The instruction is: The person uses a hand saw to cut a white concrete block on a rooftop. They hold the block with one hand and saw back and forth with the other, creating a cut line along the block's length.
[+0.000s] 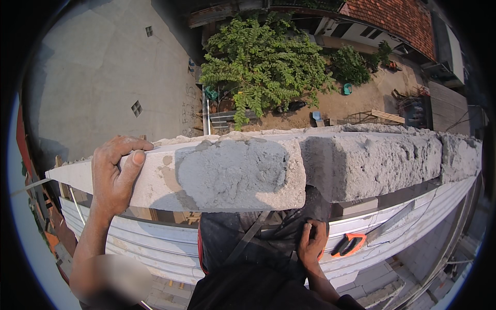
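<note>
My left hand [114, 173] is hooked over the top edge of a pale concrete block [150, 181], its fingers curled round the far side and its thumb on the near face. Wet grey mortar [232, 173] lies spread over the right part of that block. My right hand [313, 240] is closed and rests against my dark trousers [258, 232] by my right leg; whether it pinches anything is hidden. Just right of it, a handsaw with an orange and black handle [349, 244] lies on white ribbed panelling [170, 243], its blade pointing away to the right.
Rough concrete blocks [387, 160] continue the wall to the right, with a gap beside the mortared one. Beyond the wall is a drop to a dirt yard [382, 95] with a leafy tree [258, 62]. A tall grey wall [103, 67] stands at the left, a tiled roof [395, 23] far right.
</note>
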Motion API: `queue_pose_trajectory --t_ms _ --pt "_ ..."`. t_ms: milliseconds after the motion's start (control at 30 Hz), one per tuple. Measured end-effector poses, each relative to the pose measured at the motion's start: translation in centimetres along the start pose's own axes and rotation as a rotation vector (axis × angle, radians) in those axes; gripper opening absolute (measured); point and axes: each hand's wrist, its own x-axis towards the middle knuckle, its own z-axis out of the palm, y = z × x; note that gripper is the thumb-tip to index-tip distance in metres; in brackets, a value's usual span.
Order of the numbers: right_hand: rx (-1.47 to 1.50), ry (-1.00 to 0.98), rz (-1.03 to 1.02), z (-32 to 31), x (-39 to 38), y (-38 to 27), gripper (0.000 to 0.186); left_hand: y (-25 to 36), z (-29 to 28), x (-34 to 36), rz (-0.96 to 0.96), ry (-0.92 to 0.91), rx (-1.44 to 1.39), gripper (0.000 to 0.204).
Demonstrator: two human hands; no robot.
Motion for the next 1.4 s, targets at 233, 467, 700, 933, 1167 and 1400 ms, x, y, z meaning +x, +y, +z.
queue_pose_trajectory --t_ms 233,467,700,933,1167,1400 --pt "-0.006 -0.006 0.003 -0.06 -0.03 0.1 0.008 -0.07 0.05 -0.06 -0.007 -0.002 -0.011 0.052" --pt "-0.012 0.008 -0.021 0.02 0.07 0.13 0.007 -0.07 -0.02 -0.08 -0.009 -0.007 -0.004 0.051" --pt "-0.002 0.012 -0.034 0.09 0.07 0.35 0.007 -0.06 0.08 -0.04 -0.015 0.017 -0.012 0.051" --pt "0.0 0.0 -0.013 0.05 0.01 0.36 0.007 -0.25 0.75 -0.05 -0.011 0.093 -0.023 0.052" --pt "-0.007 -0.007 0.01 -0.06 0.06 -0.03 0.007 -0.1 0.0 -0.07 -0.008 0.001 -0.005 0.053" --pt "0.001 -0.018 0.021 -0.13 0.06 -0.01 0.008 -0.15 0.7 0.01 0.0 0.098 -0.023 0.049"
